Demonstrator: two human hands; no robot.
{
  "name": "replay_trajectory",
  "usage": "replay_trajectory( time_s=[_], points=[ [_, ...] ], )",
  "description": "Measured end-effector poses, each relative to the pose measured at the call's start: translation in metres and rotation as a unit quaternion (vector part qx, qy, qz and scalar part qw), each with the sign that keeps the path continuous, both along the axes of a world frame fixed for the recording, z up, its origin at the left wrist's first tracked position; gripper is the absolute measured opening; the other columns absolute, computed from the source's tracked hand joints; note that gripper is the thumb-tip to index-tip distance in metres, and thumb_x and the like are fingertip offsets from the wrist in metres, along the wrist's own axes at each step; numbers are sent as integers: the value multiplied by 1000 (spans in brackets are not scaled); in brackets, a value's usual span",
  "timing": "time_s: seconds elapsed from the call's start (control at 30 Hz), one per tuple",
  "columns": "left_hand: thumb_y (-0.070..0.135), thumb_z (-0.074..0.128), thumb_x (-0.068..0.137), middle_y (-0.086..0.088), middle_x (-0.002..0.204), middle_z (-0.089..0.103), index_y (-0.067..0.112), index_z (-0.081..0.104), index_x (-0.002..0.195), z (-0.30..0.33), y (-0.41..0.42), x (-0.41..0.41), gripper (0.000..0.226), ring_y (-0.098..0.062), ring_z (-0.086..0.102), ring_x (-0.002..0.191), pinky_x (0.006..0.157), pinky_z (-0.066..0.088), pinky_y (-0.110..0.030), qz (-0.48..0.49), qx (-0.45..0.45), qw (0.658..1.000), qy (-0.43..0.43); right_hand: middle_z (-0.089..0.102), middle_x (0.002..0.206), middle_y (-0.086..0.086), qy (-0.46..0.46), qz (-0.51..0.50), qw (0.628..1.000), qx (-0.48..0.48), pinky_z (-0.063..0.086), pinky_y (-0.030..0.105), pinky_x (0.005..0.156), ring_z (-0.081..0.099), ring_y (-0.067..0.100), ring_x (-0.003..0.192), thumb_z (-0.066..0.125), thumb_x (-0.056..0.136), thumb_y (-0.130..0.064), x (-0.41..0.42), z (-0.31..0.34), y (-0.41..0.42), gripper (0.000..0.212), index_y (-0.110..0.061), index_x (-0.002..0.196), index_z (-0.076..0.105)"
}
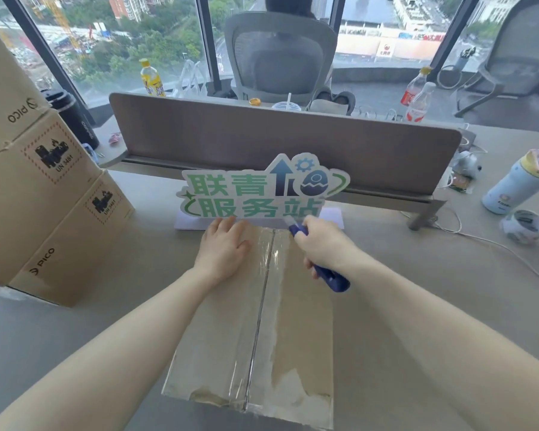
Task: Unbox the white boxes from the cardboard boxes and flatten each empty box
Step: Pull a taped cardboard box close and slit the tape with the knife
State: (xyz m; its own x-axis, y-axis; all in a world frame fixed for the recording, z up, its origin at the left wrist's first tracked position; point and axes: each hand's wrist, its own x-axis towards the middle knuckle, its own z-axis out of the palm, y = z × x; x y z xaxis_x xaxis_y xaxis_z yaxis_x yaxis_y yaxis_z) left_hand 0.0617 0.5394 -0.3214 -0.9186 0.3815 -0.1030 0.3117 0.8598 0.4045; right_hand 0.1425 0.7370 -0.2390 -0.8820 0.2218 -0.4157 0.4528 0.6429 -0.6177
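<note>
Our left hand (223, 245) lies flat on the near cardboard box (255, 321), right hand (322, 244) gripping the blue cutter (324, 269) at the far end of the tape seam (263, 303). We'd slice shallow, sparing the white boxes inside.

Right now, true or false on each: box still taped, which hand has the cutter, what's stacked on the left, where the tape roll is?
1. The cardboard box in front of the person is still sealed with clear tape along its centre seam. True.
2. The left hand holds the blue cutter. False: the right hand grips it; the left hand lies flat on the box top.
3. Stacked PICO boxes stand at the left. True.
4. The tape roll sits on top of the box. False: it lies on the desk at the far right.
</note>
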Motion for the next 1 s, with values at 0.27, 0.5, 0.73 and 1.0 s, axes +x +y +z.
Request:
replay_trajectory(
  time_s=[0.27, 0.5, 0.73, 1.0],
  points=[
    [44, 49, 97, -4, 164, 10, 28, 32, 151, 3, -23, 18, 59, -27, 0, 151, 121, 8, -35, -112, -40, 993, -7, 49, 79, 6, -84, -53, 993, 71, 27, 23, 46, 57, 29, 69, 37, 84, -11, -1, -16, -63, 12, -21, 89, 42],
    [52, 44, 97, -1, 165, -5, 29, 20, 155, -7, -51, 14, 67, -20, -18, 150, 120, -1, -31, -188, -13, 982, -24, 48, 64, 9, -128, -91, 978, 139, 29, 21, 44, 43, 19, 43, 38, 82, 0, -17, 5, -96, 29, -11, 100, 57],
    [53, 31, 100, -3, 165, -4, 26, 17, 156, -22, -54, 16, 64, -24, -21, 149, 123, -2, -36, -194, 10, 981, 17, 58, 83, 9, -152, -107, 964, 191, 39, 25, 57, 49, 22, 61, 42, 96, -20, -14, 9, -125, 22, -11, 108, 58],
    [52, 31, 99, -1, 165, 1, 26, 22, 155, -30, -52, 15, 62, -24, -13, 151, 123, 1, -37, -190, 17, 981, 26, 58, 80, 3, -203, -121, 952, 194, 40, 24, 55, 55, 22, 52, 35, 86, -9, 36, 9, -152, 23, -16, 100, 52]
  ],
)
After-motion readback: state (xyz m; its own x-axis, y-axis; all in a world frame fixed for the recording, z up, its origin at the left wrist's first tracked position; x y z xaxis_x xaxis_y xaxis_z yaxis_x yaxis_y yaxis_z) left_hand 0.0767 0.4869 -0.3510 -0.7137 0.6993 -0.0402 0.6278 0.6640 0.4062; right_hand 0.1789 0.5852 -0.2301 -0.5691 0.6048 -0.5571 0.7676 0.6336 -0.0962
